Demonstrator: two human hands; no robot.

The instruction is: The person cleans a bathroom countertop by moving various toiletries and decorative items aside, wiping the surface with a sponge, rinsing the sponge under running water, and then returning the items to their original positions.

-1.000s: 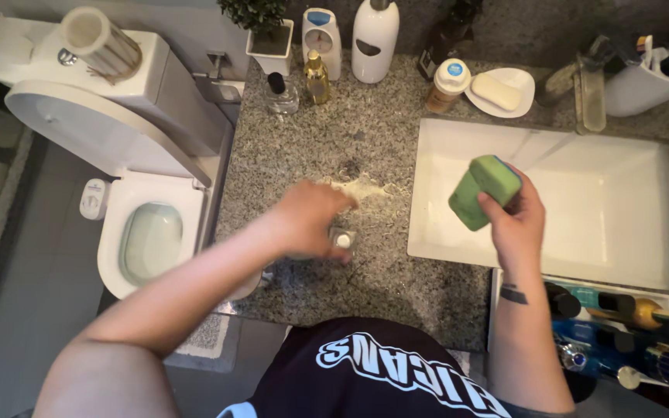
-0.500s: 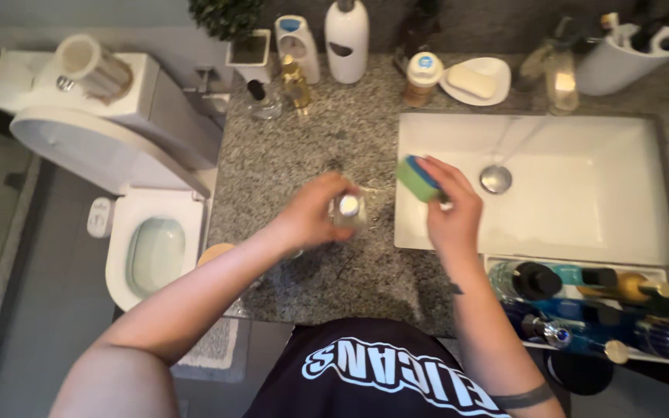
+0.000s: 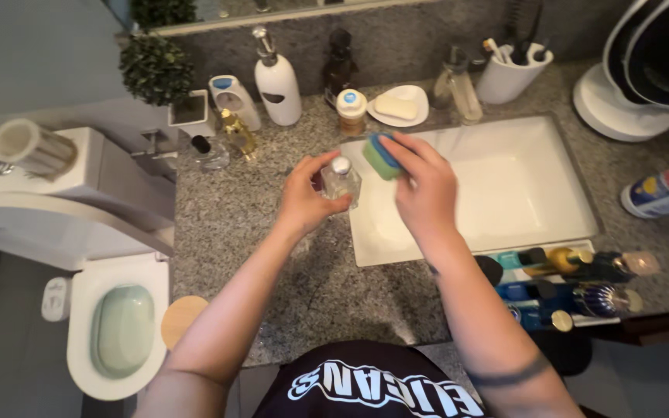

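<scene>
Bottle (image 3: 341, 181) in left grip (image 3: 306, 199) | sponge (image 3: 381, 156) in right grip (image 3: 426, 190), touching bottle

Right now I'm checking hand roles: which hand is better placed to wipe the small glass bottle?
Right. The right hand already holds the green sponge beside the bottle, which the left hand steadies.

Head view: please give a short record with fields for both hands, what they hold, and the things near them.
left hand: left hand holds a small clear glass bottle with a silver cap, above the granite counter
right hand: right hand holds a green and blue sponge beside the bottle
below: white sink
behind: soap dish, white pump bottle
</scene>
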